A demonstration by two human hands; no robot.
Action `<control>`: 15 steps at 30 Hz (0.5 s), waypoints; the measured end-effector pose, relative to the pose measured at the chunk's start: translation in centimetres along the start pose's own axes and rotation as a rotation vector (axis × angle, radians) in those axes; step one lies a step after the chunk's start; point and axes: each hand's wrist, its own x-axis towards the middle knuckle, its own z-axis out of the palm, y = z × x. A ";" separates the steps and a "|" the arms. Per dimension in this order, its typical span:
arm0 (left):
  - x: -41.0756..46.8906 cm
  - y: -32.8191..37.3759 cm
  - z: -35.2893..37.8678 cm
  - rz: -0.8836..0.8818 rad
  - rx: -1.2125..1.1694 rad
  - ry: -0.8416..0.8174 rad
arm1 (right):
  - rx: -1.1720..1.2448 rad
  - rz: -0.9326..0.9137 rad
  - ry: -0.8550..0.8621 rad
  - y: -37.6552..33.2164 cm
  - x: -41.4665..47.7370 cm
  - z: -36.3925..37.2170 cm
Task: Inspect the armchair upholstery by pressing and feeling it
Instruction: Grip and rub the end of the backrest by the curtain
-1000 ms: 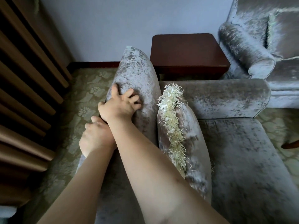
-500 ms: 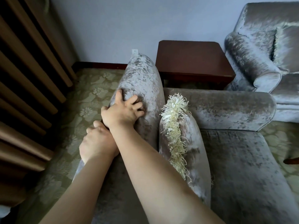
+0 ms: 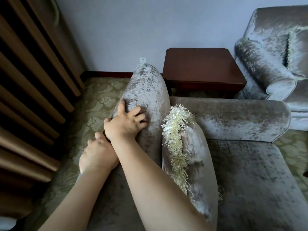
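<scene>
Both hands on the armchair backrest, left of the fringed cushion.
The left hand lies farthest from the cushion, its fingers hidden, so I cannot tell their state. The right hand, nearer the cushion, has curled its fingers deeper into the velvet under them; the pressing goes on.

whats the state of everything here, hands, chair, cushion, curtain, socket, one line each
right hand, fingers curled, pressing into the backrest
left hand, resting on the backrest's outer side, fingers hidden
backrest, upright, gripped along its top by the right hand
fringed cushion, standing on the seat, leaning against the backrest
curtain, hanging in folds
wall socket, nothing plugged in
</scene>
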 end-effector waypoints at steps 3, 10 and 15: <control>0.6 0.0 -0.4 0.003 0.003 -0.013 | 0.007 0.006 -0.005 -0.4 0.2 -0.2; 1.5 0.2 -0.4 0.008 -0.015 0.016 | 0.007 0.028 0.003 -1.1 1.0 -0.3; -0.1 -1.1 0.6 0.031 -0.026 0.043 | -0.032 0.028 0.055 -0.4 -0.4 1.2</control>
